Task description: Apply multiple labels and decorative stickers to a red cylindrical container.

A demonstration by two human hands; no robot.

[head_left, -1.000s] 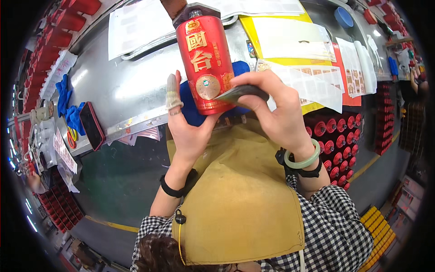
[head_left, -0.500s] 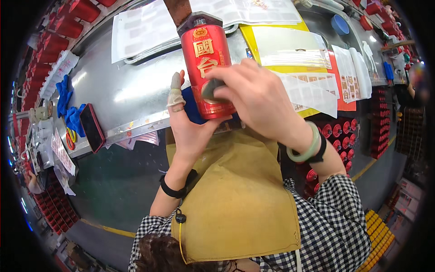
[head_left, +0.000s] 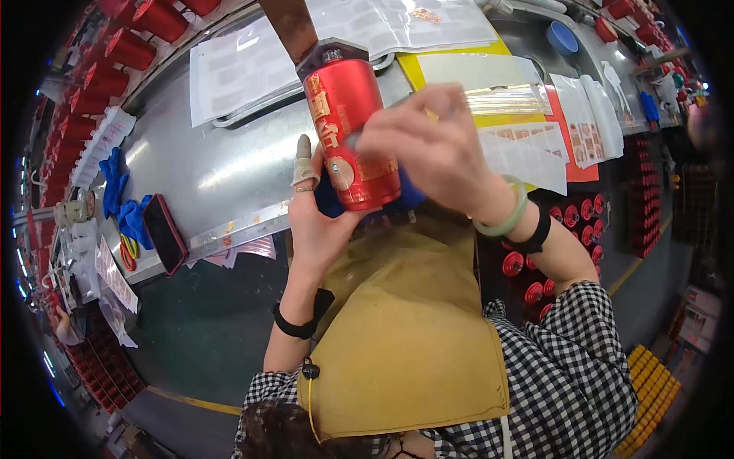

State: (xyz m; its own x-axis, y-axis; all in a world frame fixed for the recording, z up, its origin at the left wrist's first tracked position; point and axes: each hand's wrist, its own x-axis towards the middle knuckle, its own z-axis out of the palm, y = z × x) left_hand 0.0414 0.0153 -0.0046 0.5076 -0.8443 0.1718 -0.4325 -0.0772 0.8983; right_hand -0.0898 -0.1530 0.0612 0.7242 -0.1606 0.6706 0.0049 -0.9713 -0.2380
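Observation:
A red bottle point(head_left: 353, 90) with gold lettering and a gold round emblem lies before me, its neck at a dark metal bracket point(head_left: 310, 40). My left hand point(head_left: 317, 222) supports its lower end, with the thumb side at the base and a finger along the left side; that finger wears a pale finger cover point(head_left: 304, 164). Over the bottle's right side is my right hand point(head_left: 440, 149), smeared by motion, its fingers closed on a small dark grey pad point(head_left: 352, 141). Most of the pad is hidden by the fingers. Some blue cloth point(head_left: 409, 191) shows behind the bottle's lower end.
The metal table point(head_left: 229, 164) holds a phone point(head_left: 166, 233), blue gloves point(head_left: 115, 180) and scissors point(head_left: 128, 251) at left. Transfer sheets point(head_left: 522, 153) lie on a yellow board point(head_left: 413, 70) at right. Red bottles point(head_left: 512, 264) are stacked below, right.
The bottle has turned about its length, so its lettering and emblem now face further left. My right hand has shifted slightly up and right, lifting the pad away from the emblem.

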